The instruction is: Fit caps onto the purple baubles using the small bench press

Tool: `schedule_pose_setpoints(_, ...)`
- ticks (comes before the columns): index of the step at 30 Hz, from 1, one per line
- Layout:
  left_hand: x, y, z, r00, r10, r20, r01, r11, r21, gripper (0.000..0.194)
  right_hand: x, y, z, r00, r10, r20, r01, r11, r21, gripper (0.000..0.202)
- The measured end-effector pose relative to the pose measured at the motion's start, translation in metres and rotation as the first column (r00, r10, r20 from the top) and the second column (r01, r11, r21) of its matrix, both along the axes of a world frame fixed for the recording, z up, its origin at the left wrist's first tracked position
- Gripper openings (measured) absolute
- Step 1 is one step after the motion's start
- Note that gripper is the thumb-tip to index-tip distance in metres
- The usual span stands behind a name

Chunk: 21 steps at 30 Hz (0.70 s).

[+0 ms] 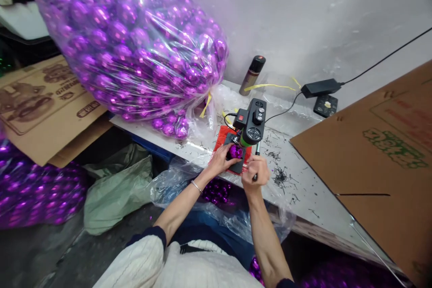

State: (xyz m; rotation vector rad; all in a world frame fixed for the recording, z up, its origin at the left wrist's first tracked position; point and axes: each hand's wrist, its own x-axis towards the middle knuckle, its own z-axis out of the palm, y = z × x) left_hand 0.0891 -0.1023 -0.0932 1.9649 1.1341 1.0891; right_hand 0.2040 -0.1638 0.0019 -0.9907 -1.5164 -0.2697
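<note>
A small black bench machine point(255, 121) stands on a red sheet point(221, 137) on the white table. Under its head is a shiny purple ball point(235, 151), held between the thumb and fingers of my left hand point(222, 160). To the right, my right hand point(255, 171) is closed in a fist around a black lever handle point(255, 177) at the machine's side. Below my hands, more purple balls point(218, 191) lie in an open clear plastic bag at the table's front edge.
A huge clear bag of purple balls point(135, 45) fills the back left. Behind the machine are a spray can point(252, 74) and a black power adapter point(320, 87) with a cable. Cardboard point(378, 153) rises at the right; black scraps point(280, 175) litter the table point(303, 193).
</note>
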Motion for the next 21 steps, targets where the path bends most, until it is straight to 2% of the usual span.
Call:
schedule_pose_setpoints(3, -0.004, -0.012, 0.002, 0.998, 0.062, 0.019, -0.063, 0.998, 0.018, 0.069, -0.002, 0.0, 0.029, 0.987, -0.05, -0.15, 0.027, 0.989, -0.148, 0.032)
schedule_pose_setpoints(6, -0.02, -0.051, -0.003, 0.995, 0.102, -0.019, -0.099, 0.986, 0.132, 0.074, -0.006, 0.0, 0.045, 0.98, -0.052, -0.192, 0.014, 0.981, -0.195, 0.035)
schedule_pose_setpoints(8, -0.034, -0.086, -0.013, 0.993, 0.053, -0.101, -0.032, 0.979, 0.203, 0.077, -0.008, -0.001, 0.044, 0.98, -0.042, -0.192, 0.008, 0.985, -0.175, 0.035)
schedule_pose_setpoints(10, -0.046, -0.115, -0.023, 0.981, -0.008, -0.191, 0.049, 0.976, 0.211, 0.078, -0.009, -0.003, 0.037, 0.984, -0.032, -0.175, 0.005, 0.988, -0.153, 0.034)
schedule_pose_setpoints(12, -0.055, -0.123, -0.027, 0.975, -0.022, -0.222, 0.066, 0.979, 0.192, 0.08, -0.009, -0.005, 0.029, 0.989, -0.021, -0.149, 0.0, 0.991, -0.133, 0.033)
schedule_pose_setpoints(13, -0.058, -0.118, -0.025, 0.979, -0.002, -0.206, 0.042, 0.981, 0.189, 0.078, -0.008, -0.005, 0.027, 0.99, -0.015, -0.138, -0.003, 0.992, -0.125, 0.032)
schedule_pose_setpoints(15, -0.063, -0.086, -0.012, 0.988, 0.093, -0.123, -0.068, 0.979, 0.191, 0.062, -0.008, -0.006, 0.024, 0.992, -0.008, -0.123, -0.006, 0.994, -0.111, 0.03)
schedule_pose_setpoints(16, -0.066, -0.062, -0.001, 0.984, 0.163, -0.075, -0.147, 0.972, 0.183, 0.05, -0.008, -0.006, 0.024, 0.993, -0.009, -0.118, -0.004, 0.994, -0.106, 0.029)
schedule_pose_setpoints(18, -0.075, -0.008, 0.024, 0.945, 0.326, -0.029, -0.32, 0.939, 0.123, 0.04, -0.007, -0.006, 0.025, 0.994, -0.015, -0.11, 0.003, 0.995, -0.102, 0.028)
schedule_pose_setpoints(19, -0.08, 0.019, 0.037, 0.914, 0.405, -0.034, -0.401, 0.912, 0.087, 0.038, -0.008, -0.006, 0.025, 0.994, -0.016, -0.107, 0.005, 0.995, -0.1, 0.028)
schedule_pose_setpoints(21, -0.094, 0.065, 0.058, 0.859, 0.49, -0.147, -0.496, 0.868, -0.007, 0.033, -0.008, -0.006, 0.025, 0.995, -0.013, -0.103, 0.003, 0.995, -0.099, 0.029)
